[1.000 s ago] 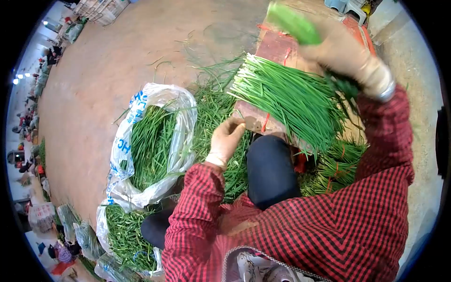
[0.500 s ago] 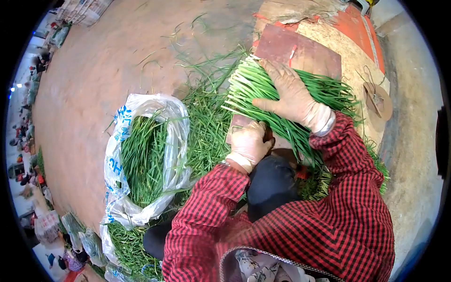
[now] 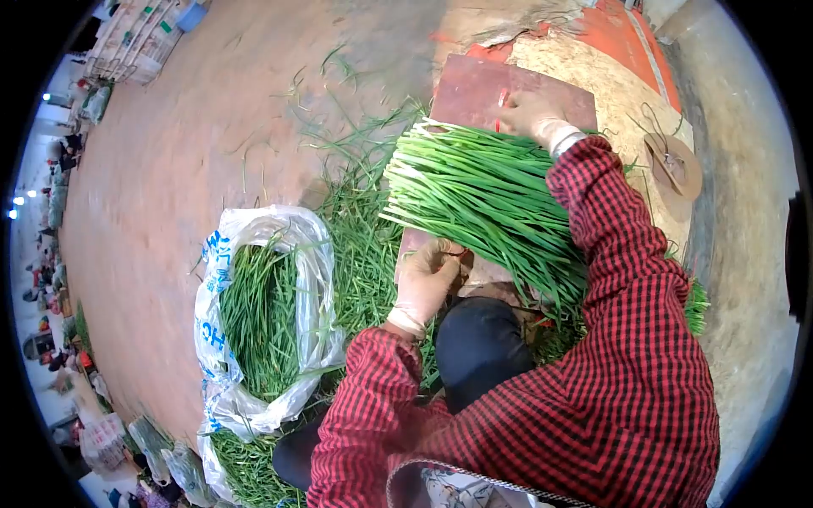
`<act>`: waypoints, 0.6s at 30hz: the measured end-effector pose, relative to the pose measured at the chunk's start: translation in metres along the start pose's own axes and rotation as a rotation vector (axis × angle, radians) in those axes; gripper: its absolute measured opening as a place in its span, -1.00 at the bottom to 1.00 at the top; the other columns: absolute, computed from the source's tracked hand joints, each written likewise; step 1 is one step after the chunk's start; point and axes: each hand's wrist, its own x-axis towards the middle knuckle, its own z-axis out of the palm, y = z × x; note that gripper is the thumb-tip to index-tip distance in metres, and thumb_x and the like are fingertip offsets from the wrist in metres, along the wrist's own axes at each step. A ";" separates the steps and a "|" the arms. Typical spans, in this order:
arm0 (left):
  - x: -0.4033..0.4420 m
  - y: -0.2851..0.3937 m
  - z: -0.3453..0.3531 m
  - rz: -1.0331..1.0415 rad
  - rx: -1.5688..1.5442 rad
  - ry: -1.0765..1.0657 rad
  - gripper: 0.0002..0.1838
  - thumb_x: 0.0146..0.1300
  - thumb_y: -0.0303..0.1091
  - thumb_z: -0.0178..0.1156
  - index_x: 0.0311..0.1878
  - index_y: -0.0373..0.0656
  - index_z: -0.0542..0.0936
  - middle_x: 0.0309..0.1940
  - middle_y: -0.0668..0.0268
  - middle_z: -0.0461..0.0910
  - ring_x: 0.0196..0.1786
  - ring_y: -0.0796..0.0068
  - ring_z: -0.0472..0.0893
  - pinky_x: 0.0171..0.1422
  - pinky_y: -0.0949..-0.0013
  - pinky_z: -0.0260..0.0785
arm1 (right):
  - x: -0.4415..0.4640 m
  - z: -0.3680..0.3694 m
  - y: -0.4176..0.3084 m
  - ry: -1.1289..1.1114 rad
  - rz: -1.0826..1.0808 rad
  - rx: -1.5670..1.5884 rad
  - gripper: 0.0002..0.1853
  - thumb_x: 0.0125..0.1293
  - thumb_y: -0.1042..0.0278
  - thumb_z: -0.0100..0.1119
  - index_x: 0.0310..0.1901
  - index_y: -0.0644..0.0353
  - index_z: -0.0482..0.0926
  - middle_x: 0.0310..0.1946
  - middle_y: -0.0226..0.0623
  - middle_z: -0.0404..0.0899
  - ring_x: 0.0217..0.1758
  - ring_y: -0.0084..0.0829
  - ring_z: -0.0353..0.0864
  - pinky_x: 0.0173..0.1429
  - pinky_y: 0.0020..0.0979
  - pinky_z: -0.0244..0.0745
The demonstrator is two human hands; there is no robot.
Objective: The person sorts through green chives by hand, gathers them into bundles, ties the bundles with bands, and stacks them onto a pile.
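Observation:
A thick bunch of garlic chives (image 3: 483, 182) lies across a reddish-brown board (image 3: 474, 85), pale cut ends to the left and green leaves to the right. At the far side of the bunch, my gloved right hand (image 3: 535, 117) has its fingers closed on a thin red tie (image 3: 503, 98). My gloved left hand (image 3: 426, 284) is at the near edge of the board, just below the bunch. Its thumb and fingers are pinched together; what they hold is too small to make out.
A white plastic bag (image 3: 318, 245) with blue print, full of chives, stands at the left. Loose leaves (image 3: 364, 229) litter the floor between bag and board. On the right lies a round brown object (image 3: 675, 165). Far left are other people and bundles.
My right hand has lifted off the chives and moved up to the red tie at the far side. My left hand has shifted slightly left and down, still pinched.

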 end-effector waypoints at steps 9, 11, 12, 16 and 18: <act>-0.008 0.005 -0.021 -0.131 -0.325 -0.106 -0.81 0.34 -0.55 0.11 -0.05 -0.30 0.64 -0.22 0.15 0.72 -0.25 0.50 0.70 -0.15 0.51 0.54 | -0.015 0.021 -0.019 0.139 -0.082 -0.153 -0.73 0.21 0.05 0.12 -0.24 0.04 0.62 -0.25 -0.11 0.67 -0.10 -0.06 0.64 -0.02 -0.10 0.49; -0.008 0.005 -0.021 -0.147 -0.410 -0.139 -0.79 0.34 -0.52 0.13 0.00 -0.29 0.62 -0.19 0.13 0.72 -0.21 0.44 0.70 -0.12 0.47 0.55 | -0.022 0.022 -0.021 0.130 -0.116 -0.105 -0.75 0.21 0.07 0.13 -0.25 0.05 0.61 -0.28 -0.14 0.67 -0.13 -0.07 0.64 -0.06 -0.10 0.49; -0.008 0.004 -0.021 -0.158 -0.496 -0.174 -0.76 0.34 -0.48 0.15 0.04 -0.27 0.60 -0.16 0.11 0.71 -0.17 0.38 0.71 -0.09 0.44 0.55 | -0.023 0.023 -0.021 0.166 -0.164 -0.114 -0.73 0.21 0.05 0.12 -0.24 0.05 0.60 -0.29 -0.14 0.66 -0.15 -0.08 0.64 -0.09 -0.11 0.48; -0.010 0.012 -0.016 -0.129 -0.515 -0.186 -0.73 0.36 -0.45 0.16 0.10 -0.26 0.58 -0.09 0.09 0.70 -0.11 0.37 0.71 -0.06 0.44 0.54 | -0.029 0.029 -0.026 0.276 -0.292 0.017 -0.73 0.24 0.07 0.13 -0.21 0.09 0.59 -0.36 -0.16 0.66 -0.22 -0.13 0.65 -0.12 -0.19 0.51; -0.011 0.019 -0.011 -0.070 -0.325 -0.132 -0.74 0.35 -0.42 0.21 0.07 -0.26 0.60 -0.13 0.12 0.71 -0.13 0.42 0.70 -0.06 0.43 0.54 | -0.023 0.039 -0.019 0.283 -0.321 0.124 -0.74 0.25 0.12 0.14 -0.18 0.09 0.60 -0.38 -0.21 0.66 -0.24 -0.20 0.66 -0.12 -0.24 0.51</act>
